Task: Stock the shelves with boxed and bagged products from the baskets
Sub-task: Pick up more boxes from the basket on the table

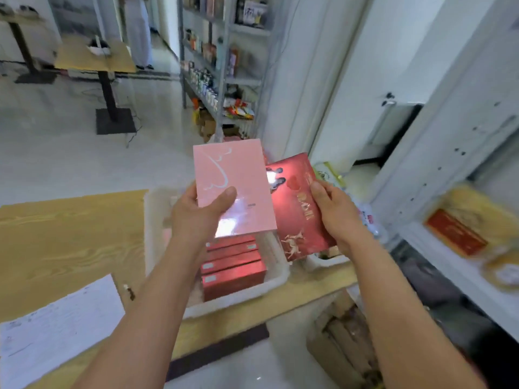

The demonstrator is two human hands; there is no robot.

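Two hands [196,217] [334,211] hold pink box [238,175], red box [297,209].

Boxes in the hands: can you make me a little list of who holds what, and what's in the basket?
left hand: holds pink box, thumb on its front
right hand: holds red box
overlap: pink box covers red box's left edge
basket: white, on table, long red boxes inside
shelf: on the right, yellow packs, blurred
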